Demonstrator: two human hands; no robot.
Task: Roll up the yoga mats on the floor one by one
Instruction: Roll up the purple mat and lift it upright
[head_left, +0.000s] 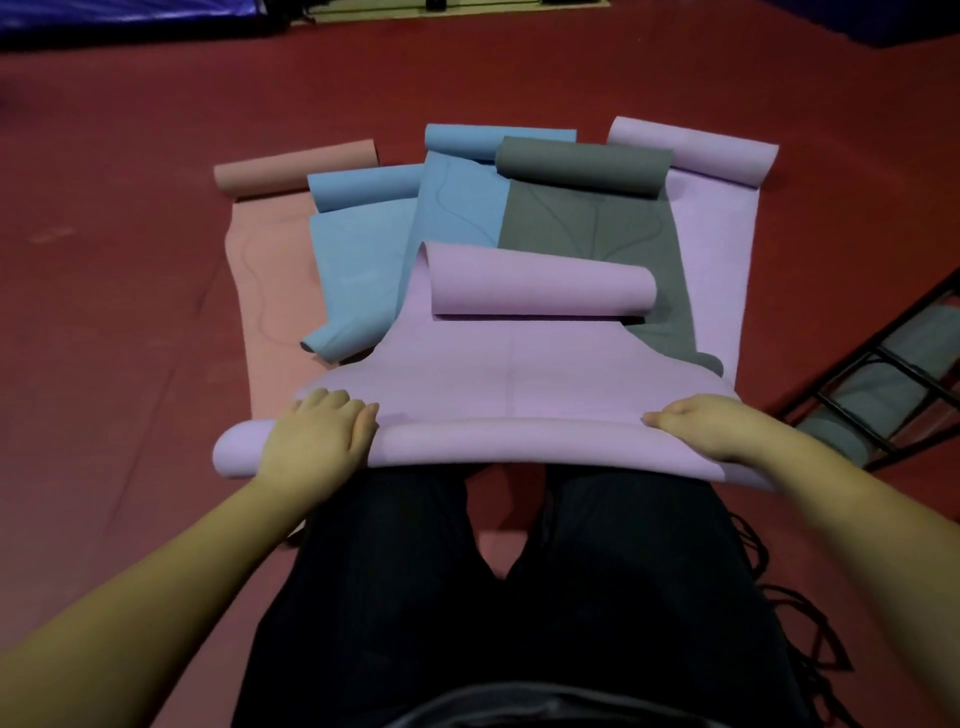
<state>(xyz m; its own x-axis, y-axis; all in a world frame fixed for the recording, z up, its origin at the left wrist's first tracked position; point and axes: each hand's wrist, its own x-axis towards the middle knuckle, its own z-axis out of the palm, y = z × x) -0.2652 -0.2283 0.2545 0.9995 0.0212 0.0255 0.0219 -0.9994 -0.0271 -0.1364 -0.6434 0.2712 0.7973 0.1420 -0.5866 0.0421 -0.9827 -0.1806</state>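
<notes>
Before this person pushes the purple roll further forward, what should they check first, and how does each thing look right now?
1. Left hand on the near roll: ok, fingers laid over it.
2. Right hand on the roll: ok.
3. Roll even across its width: not ok, it bows and its ends trail back.
4. Path ahead free: not ok, the purple mat's curled far end lies in the way.
5. Roll tightness: cannot tell.
</notes>
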